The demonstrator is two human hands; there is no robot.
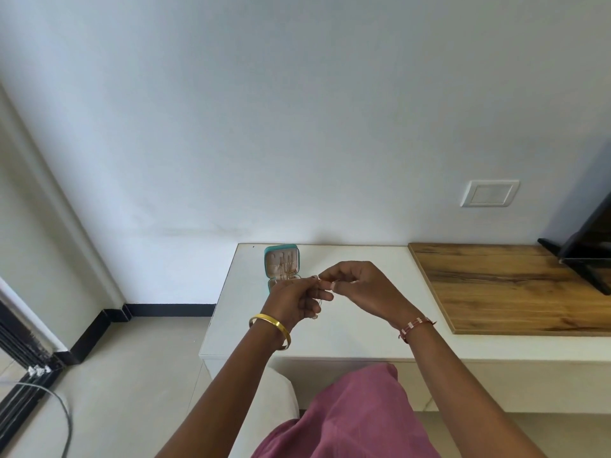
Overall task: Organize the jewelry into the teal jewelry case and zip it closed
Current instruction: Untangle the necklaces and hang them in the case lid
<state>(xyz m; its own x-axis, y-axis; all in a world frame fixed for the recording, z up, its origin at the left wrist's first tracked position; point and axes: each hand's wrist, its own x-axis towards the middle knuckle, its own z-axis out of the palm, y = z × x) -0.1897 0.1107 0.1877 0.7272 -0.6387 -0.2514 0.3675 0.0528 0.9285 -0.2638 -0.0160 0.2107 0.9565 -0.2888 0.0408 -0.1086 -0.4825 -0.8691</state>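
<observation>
The person held both hands up over the white table (pixel 330 338), close together, in front of the open teal jewelry case (pixel 281 256). The left hand (pixel 296 300) had its fingers curled, and the right hand (pixel 355 285) also had the fingers bent, with thumb and forefinger pressed together. Between the two hands there was a very thin chain (pixel 319 309); both hands seemed to pinch it, and a small piece of it hung down under the left hand. It was too fine to say more about it.

The case stood on the far left part of the table, near the wall (pixel 297 110). Its lid was raised upright, and some small gold pieces hung on the pale lining inside. The lower half was partly hidden behind the left hand.

The left wrist wore a gold bangle (pixel 271 328), and the right wrist wore a red thread bracelet (pixel 417 326). To the right of the white surface lay a wooden panel (pixel 509 289), and a black screen (pixel 591 246) stood on it at the edge of the view.
</observation>
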